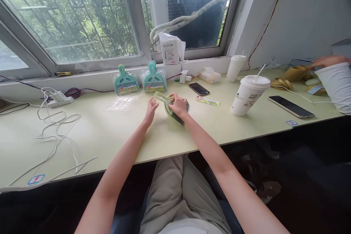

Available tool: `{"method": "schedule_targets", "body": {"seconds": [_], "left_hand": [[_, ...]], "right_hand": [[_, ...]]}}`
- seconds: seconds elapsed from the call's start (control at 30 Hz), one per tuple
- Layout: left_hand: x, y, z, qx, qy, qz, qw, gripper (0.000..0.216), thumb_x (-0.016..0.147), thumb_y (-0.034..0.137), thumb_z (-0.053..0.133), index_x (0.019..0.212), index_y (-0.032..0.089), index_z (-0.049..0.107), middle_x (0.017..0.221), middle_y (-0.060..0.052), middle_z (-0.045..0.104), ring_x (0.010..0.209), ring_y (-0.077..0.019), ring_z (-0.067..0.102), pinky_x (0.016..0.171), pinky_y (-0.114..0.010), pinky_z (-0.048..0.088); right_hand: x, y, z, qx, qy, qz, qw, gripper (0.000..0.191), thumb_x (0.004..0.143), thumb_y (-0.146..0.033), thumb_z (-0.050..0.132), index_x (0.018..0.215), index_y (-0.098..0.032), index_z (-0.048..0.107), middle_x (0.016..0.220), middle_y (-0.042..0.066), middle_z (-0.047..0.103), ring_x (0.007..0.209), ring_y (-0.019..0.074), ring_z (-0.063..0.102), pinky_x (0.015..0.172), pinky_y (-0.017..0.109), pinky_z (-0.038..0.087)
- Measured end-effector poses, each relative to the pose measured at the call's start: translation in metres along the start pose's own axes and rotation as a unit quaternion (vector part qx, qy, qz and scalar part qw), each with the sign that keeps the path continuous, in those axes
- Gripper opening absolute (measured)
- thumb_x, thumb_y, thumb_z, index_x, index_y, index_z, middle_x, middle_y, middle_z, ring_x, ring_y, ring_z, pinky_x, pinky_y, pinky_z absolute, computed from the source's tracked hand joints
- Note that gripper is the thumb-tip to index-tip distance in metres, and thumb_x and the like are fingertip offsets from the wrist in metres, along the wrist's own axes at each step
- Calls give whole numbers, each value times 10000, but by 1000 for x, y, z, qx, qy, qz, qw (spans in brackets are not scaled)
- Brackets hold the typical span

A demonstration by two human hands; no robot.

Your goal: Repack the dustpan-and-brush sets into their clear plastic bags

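- Forearms of ours are stretching out from the lap over the pale green desk (109, 135), the biggest thing in view and the landmark we are placing everything by.
- Against the desk's far edge, under the window, two packaged teal dustpan sets (139, 80) are standing side by side in their wrappers; judging by that, these two are not yet opened.
- Toward the desk's right end, a large lidded paper cup (248, 95) with a straw is standing, a second cup behind it, and another person's white sleeve (336, 86) is reaching in over the far right corner.
- At the desk's middle, the loose green dustpan (167, 106) is lying flat, handle pointing toward the window, with a dark brush seemingly tucked into it.
- Our right hand (178, 105) is pressing down on that dustpan, fingers curled over its body and gripping it.
- Our left hand (151, 111) is hovering just beside the dustpan's handle, open and holding nothing.
- Left of the dustpan, an empty clear plastic wrapper (122, 103) is lying flat, so we are judging one set already unpacked.
- Right of the dustpan, a small printed label card (207, 101) is lying near a dark phone (199, 89).
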State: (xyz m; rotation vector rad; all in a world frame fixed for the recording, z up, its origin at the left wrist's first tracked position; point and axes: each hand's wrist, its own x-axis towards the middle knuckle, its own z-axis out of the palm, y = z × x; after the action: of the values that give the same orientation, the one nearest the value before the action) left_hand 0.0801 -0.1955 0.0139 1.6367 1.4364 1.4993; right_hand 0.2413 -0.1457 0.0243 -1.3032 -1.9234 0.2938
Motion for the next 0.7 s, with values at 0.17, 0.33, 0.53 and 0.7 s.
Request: {"method": "schedule_targets", "body": {"seconds": [0.17,0.33,0.53,0.7], "left_hand": [[-14,3,25,-209,-268,-107,934,547,685,264,657,1221,220,557,1157,-73,641,1156,-297,540,984,-425,409],[0,-9,12,-225,-65,-185,954,419,590,194,528,1005,176,581,869,-29,635,904,-230,587,800,-348,471],[19,-21,-23,-188,56,-158,968,353,545,155,494,884,193,585,825,-19,603,877,-221,578,731,-306,478],[21,-28,-26,-191,75,-143,968,323,674,279,617,986,199,595,931,-45,640,962,-233,606,864,-357,483]], "right_hand": [[-9,-13,2,8,60,37,997,347,806,-199,495,1148,-222,442,1015,56,628,974,209,576,856,362,379],[-7,-9,3,-18,80,57,995,398,888,-377,439,1242,-194,423,1212,134,572,1133,260,507,953,464,367],[5,52,-5,-138,64,227,962,617,854,-316,501,1386,-44,349,1465,297,281,1405,385,161,1052,676,64],[4,56,1,-140,-28,190,971,509,912,-371,455,1326,-74,469,1388,287,416,1320,376,352,1050,636,168]]}}
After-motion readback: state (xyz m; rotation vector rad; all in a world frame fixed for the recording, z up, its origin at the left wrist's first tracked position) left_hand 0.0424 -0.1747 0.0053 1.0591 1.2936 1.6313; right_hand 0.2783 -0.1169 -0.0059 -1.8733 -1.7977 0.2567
